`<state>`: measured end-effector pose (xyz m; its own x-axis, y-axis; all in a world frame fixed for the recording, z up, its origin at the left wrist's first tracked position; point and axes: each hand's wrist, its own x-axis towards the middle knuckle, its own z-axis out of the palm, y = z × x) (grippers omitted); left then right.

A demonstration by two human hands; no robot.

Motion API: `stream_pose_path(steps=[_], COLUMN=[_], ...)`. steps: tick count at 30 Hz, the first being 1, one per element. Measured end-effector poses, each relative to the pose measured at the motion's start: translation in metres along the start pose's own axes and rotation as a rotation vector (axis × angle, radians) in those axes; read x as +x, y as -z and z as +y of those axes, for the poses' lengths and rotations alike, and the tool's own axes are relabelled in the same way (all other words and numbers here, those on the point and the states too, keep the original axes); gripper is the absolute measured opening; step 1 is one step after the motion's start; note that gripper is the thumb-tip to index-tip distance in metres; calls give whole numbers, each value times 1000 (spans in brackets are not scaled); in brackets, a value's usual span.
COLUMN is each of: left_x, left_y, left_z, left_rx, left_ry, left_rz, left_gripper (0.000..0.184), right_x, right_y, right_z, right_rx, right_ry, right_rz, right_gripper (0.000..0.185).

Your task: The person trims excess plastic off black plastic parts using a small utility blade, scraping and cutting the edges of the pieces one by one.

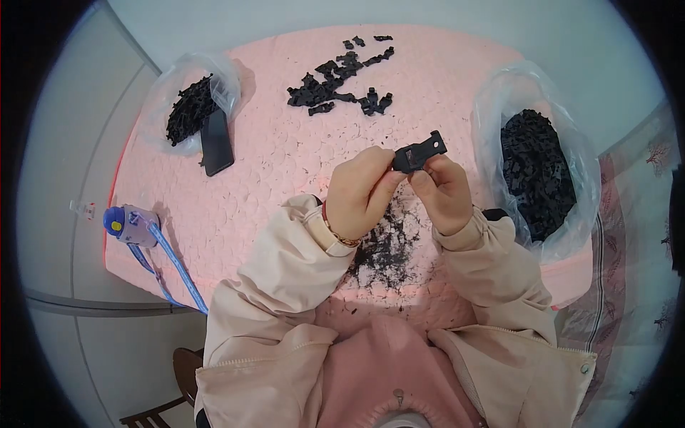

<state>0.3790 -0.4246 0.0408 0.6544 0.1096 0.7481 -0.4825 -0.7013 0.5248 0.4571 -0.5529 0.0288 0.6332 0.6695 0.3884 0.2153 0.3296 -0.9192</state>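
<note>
Between both hands, above the pink quilted cover (271, 164), is a black plastic part (419, 154) with a small hole at its right end. My left hand (360, 191) pinches its left end with thumb and fingers. The thumb and fingers of my right hand (446, 192) are closed on its lower right side. Beneath the hands lies a scatter of small black scraps (389, 250). Farther back, a loose pile of similar black parts (321, 87) rests on the cover.
At the right stands an open clear bag (539, 175) full of black parts. Another clear bag (189, 107) with black pieces is at the back left, a black phone (217, 145) against it. A blue-capped bottle (133, 225) with a strap lies at the left edge.
</note>
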Motion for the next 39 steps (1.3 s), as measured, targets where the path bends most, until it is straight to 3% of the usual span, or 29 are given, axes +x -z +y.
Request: stream_pose_path(steps=[39], left_x=[-5], left_y=[-5], left_z=[2], left_rx=[4], left_ry=[11], left_rz=[-9], left_gripper=[11], right_x=[1], right_y=[-3], right_z=[-4], right_rx=[-421], right_ry=[347], right_rz=[68], right_gripper=[19])
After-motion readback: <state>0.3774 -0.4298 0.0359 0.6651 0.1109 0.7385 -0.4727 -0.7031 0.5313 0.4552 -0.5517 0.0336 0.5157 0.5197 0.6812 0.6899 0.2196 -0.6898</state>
